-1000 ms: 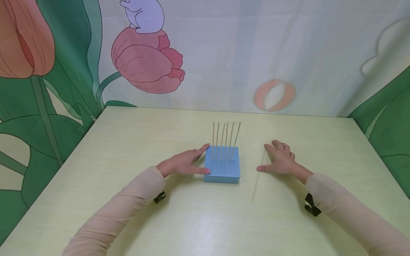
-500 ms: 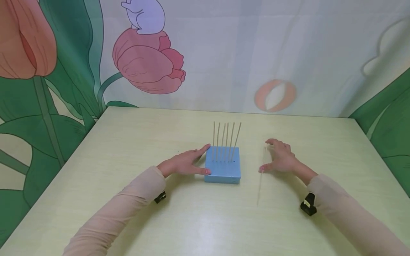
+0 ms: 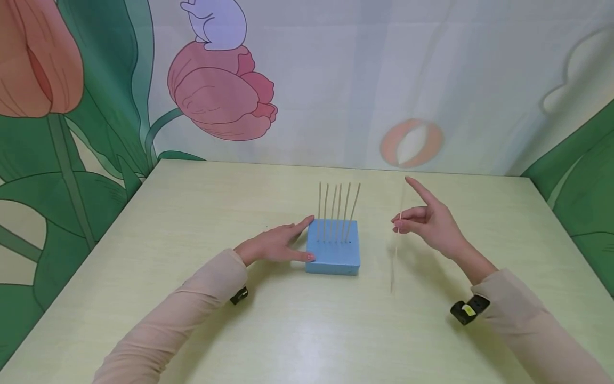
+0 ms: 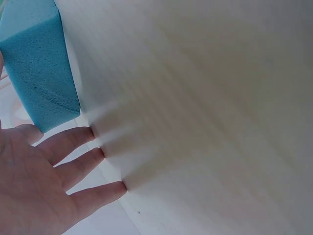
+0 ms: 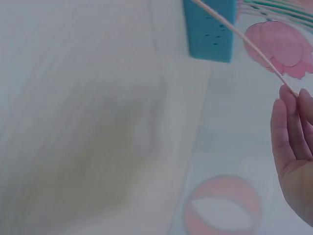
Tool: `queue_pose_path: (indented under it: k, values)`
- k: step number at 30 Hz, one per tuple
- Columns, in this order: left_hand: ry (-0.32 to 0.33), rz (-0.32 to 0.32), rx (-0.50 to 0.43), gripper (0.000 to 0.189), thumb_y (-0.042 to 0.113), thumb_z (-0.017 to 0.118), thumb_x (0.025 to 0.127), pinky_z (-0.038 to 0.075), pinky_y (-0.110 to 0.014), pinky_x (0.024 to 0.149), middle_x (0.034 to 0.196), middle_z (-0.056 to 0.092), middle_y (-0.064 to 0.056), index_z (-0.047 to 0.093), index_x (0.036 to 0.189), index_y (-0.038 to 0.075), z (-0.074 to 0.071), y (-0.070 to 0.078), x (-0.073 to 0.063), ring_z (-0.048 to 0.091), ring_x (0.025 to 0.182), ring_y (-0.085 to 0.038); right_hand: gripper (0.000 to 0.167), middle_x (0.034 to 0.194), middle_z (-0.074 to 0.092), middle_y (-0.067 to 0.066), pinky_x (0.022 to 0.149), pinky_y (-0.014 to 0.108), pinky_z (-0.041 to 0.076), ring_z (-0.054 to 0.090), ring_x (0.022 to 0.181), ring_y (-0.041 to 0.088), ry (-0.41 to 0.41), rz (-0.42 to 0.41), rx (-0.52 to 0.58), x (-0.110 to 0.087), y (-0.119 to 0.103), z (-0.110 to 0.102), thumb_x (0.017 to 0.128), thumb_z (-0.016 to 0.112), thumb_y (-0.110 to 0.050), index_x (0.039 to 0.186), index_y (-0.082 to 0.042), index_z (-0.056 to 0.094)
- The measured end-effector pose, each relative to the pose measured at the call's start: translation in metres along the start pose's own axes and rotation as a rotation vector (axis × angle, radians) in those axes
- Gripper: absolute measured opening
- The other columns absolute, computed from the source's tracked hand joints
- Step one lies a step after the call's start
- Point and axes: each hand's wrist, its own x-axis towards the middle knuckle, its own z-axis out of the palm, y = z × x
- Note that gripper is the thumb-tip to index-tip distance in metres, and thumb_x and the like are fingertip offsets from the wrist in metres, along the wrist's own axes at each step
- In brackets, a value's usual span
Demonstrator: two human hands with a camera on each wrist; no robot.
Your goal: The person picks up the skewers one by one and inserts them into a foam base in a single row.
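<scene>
A light blue foam block (image 3: 333,258) sits on the table with several thin wooden sticks (image 3: 339,208) standing in a row in it. A small dark hole shows at the right end of that row. My left hand (image 3: 275,244) rests against the block's left side, thumb near the front corner and index finger at the back corner. Its other fingers are straight and splayed, their tips on the table in the left wrist view. Right of the block, above the table, my right hand (image 3: 429,221) pinches one more wooden stick (image 5: 244,36) between thumb and fingers, index finger stretched out.
The pale wooden table (image 3: 192,197) reaches back to a hanging cloth (image 3: 326,96) printed with flowers and leaves. A black wrist strap (image 3: 465,311) sits below the right sleeve.
My right hand has lifted off the table with the stick, moving up and away, and its index finger has straightened. The stick stands steeper now. My left hand and the block have stayed still.
</scene>
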Motion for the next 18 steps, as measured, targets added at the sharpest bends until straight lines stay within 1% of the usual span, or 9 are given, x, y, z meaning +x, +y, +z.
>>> queue_pose_path:
  k: [2,3,6,8,9,13,15,18]
  values:
    - [-0.001,-0.001,0.005,0.095,0.063,0.056,0.078,0.022,-0.052,0.103,0.149,0.022,-0.005,0.000,0.147,0.029,0.000,0.000,0.000,0.018,0.135,-0.030,0.077,0.086,0.069,0.012,0.065,0.029,0.053,0.067,0.072,0.017,0.033,-0.034,-0.018,-0.001,-0.007,0.001,0.081,0.064,0.003,0.144,-0.014,0.024]
    - [-0.001,-0.001,0.008,0.095,0.063,0.056,0.078,0.022,-0.052,0.103,0.149,0.022,-0.005,0.000,0.147,0.029,0.000,0.000,0.001,0.018,0.135,-0.030,0.070,0.085,0.069,0.011,0.064,0.028,0.053,0.067,0.071,0.016,0.049,-0.053,-0.038,-0.001,-0.010,0.001,0.081,0.064,0.003,0.141,-0.010,0.030]
    - [0.002,0.000,0.018,0.095,0.063,0.056,0.078,0.022,-0.052,0.103,0.148,0.023,-0.006,0.001,0.147,0.029,0.000,-0.001,0.001,0.018,0.135,-0.030,0.045,0.085,0.069,0.009,0.063,0.026,0.053,0.066,0.071,0.013,0.083,-0.092,-0.080,0.000,-0.017,0.003,0.081,0.064,0.005,0.123,0.002,0.047]
    - [0.001,0.001,0.020,0.096,0.063,0.056,0.078,0.022,-0.053,0.103,0.148,0.024,-0.006,0.000,0.147,0.029,0.000,-0.001,0.000,0.018,0.135,-0.030,0.031,0.084,0.069,0.007,0.063,0.025,0.053,0.066,0.071,0.012,0.104,-0.113,-0.099,0.000,-0.021,0.005,0.081,0.064,0.005,0.110,0.005,0.054]
    - [-0.001,0.000,0.020,0.096,0.063,0.056,0.078,0.022,-0.053,0.103,0.148,0.024,-0.006,0.000,0.147,0.029,0.000,-0.001,0.000,0.018,0.135,-0.030,0.027,0.084,0.069,0.006,0.063,0.025,0.053,0.066,0.071,0.012,0.114,-0.123,-0.098,0.000,-0.023,0.007,0.081,0.064,0.005,0.106,0.006,0.056]
    - [-0.004,0.000,0.019,0.096,0.064,0.056,0.078,0.021,-0.054,0.102,0.148,0.023,-0.006,0.000,0.147,0.030,0.000,-0.001,0.001,0.018,0.135,-0.031,0.022,0.082,0.069,0.002,0.063,0.024,0.052,0.066,0.070,0.013,0.156,-0.169,-0.081,0.002,-0.033,0.013,0.078,0.067,0.005,0.100,0.006,0.060]
    - [-0.005,-0.003,0.019,0.096,0.064,0.055,0.077,0.021,-0.054,0.103,0.148,0.023,-0.006,-0.001,0.147,0.031,0.000,-0.001,0.001,0.018,0.135,-0.030,0.020,0.081,0.069,0.001,0.064,0.025,0.052,0.066,0.069,0.013,0.172,-0.199,-0.055,0.003,-0.038,0.017,0.077,0.067,0.007,0.097,0.007,0.061]
    - [-0.002,0.007,0.016,0.096,0.064,0.056,0.078,0.021,-0.054,0.103,0.148,0.024,-0.007,0.000,0.147,0.029,0.000,-0.001,0.000,0.018,0.135,-0.031,0.018,0.080,0.069,0.001,0.064,0.025,0.052,0.066,0.069,0.012,0.187,-0.247,-0.032,0.006,-0.046,0.023,0.076,0.067,0.010,0.093,0.008,0.063]
